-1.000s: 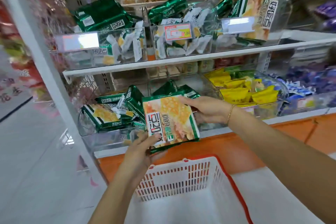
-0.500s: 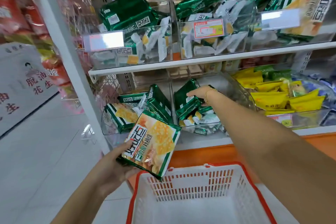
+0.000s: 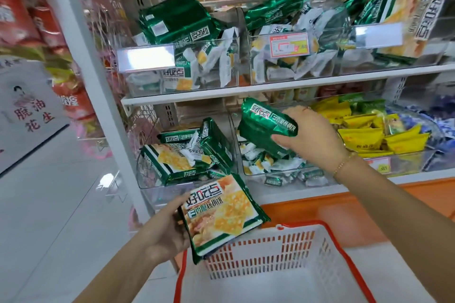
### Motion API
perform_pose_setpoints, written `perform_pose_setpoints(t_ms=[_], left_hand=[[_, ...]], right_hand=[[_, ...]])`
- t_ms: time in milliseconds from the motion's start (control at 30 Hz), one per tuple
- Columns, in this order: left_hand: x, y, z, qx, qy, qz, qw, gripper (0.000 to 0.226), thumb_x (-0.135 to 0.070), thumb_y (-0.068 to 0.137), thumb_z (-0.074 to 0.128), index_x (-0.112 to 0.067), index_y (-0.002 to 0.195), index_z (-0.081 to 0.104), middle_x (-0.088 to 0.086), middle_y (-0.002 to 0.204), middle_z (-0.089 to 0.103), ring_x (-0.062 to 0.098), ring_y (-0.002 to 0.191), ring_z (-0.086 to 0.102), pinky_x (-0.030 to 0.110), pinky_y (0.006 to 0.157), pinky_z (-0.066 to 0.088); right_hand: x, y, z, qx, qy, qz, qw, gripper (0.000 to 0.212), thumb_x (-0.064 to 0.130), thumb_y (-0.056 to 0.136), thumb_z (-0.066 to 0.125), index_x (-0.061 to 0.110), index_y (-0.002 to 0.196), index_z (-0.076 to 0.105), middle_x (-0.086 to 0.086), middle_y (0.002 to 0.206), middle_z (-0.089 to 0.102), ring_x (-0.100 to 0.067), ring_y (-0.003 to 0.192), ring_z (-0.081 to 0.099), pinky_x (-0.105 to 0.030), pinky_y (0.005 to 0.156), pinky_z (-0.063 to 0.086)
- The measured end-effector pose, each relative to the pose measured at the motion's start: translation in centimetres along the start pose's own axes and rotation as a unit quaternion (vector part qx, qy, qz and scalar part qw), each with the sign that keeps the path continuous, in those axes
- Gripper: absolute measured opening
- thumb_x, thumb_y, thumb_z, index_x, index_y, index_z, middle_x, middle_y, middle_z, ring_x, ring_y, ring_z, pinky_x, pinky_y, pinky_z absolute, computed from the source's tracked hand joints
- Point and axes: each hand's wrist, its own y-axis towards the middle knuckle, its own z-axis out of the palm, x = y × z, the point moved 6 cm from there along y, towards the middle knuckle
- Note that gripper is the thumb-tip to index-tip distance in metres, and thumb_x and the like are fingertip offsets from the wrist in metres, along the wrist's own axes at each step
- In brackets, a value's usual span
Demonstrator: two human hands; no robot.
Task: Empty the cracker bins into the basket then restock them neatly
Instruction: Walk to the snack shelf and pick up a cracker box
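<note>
Retail shop aisle: a white shelf (image 3: 270, 91) carries clear bins (image 3: 229, 81) of packaged crackers (image 3: 177, 19) with price labels (image 3: 288, 45); a red-rimmed shopping basket (image 3: 283, 261) sits below the shelf.

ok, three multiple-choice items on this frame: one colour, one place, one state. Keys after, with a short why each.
1. The rim of the basket is:
A) blue
B) red
C) green

2. The green pack in the right hand is:
A) held above the lower middle bin
B) lying on the top shelf
C) lying on the floor

3. The left hand:
A) is open and empty
B) grips a cracker pack
C) rests flat on the shelf edge

Keys:
1 B: a red rim runs round the white slotted walls.
2 A: the pack hangs clear over the small packets in that bin.
3 B: the fingers curl round the pack's left edge, holding it picture side up over the basket's near corner.
</note>
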Motion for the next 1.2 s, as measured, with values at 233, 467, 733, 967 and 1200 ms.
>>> perform_pose_setpoints(t_ms=[233, 467, 733, 967, 1200], left_hand=[[1.8, -1.9, 2.8, 0.019, -0.02, -0.009, 1.0, 0.041, -0.042, 0.088, 0.054, -0.004, 0.092, 0.069, 0.022, 0.098, 0.071, 0.034, 0.078, 0.071, 0.046, 0.064, 0.059], [4.4, -4.9, 3.4, 0.034, -0.027, 0.01, 0.999, 0.049, -0.027, 0.082, 0.058, -0.005, 0.04, 0.067, 0.017, 0.077, 0.073, 0.028, 0.062, 0.071, 0.039, 0.081, 0.048], [10.3, -2.4, 1.6, 0.036, -0.093, -0.048, 0.994, 0.039, -0.042, 0.081, 0.06, -0.006, 0.083, 0.076, 0.018, 0.098, 0.072, 0.03, 0.078, 0.071, 0.043, 0.071, 0.057], [18.9, 2.3, -1.3, -0.034, -0.183, -0.101, 0.977, 0.107, -0.057, 0.045, 0.087, -0.006, 0.133, 0.052, 0.009, 0.119, 0.054, 0.023, 0.104, 0.046, 0.03, 0.09, 0.041], [18.7, 3.8, -0.7, 0.006, -0.088, -0.093, 0.992, 0.063, -0.048, 0.078, 0.057, -0.005, 0.125, 0.058, 0.019, 0.119, 0.065, 0.033, 0.11, 0.062, 0.043, 0.097, 0.048]], right_hand=[[2.5, -11.1, -2.0, -0.13, 0.082, -0.326, 0.933, 0.042, 0.015, 0.079, 0.07, 0.018, 0.119, 0.058, 0.001, 0.119, 0.056, -0.019, 0.111, 0.052, -0.028, 0.103, 0.039], [1.8, -14.3, -0.1, -0.085, 0.153, -0.272, 0.946, 0.038, 0.023, 0.085, 0.064, 0.036, 0.12, 0.055, 0.005, 0.139, 0.04, -0.019, 0.137, 0.032, -0.031, 0.115, 0.025], [0.6, -17.9, 6.1, 0.148, 0.195, -0.15, 0.958, 0.072, 0.008, 0.086, 0.067, 0.061, 0.127, 0.04, 0.034, 0.14, 0.023, 0.011, 0.11, 0.038, 0.004, 0.085, 0.029], [-2.0, -21.1, 12.7, 0.256, 0.206, -0.02, 0.944, 0.043, 0.013, 0.095, 0.055, 0.05, 0.118, 0.056, 0.021, 0.115, 0.05, 0.002, 0.104, 0.048, -0.004, 0.087, 0.034], [-4.9, -20.9, 17.7, 0.489, 0.412, 0.231, 0.733, 0.066, 0.049, 0.075, 0.067, 0.03, 0.134, 0.045, 0.006, 0.127, 0.058, -0.011, 0.114, 0.058, -0.03, 0.093, 0.051]])
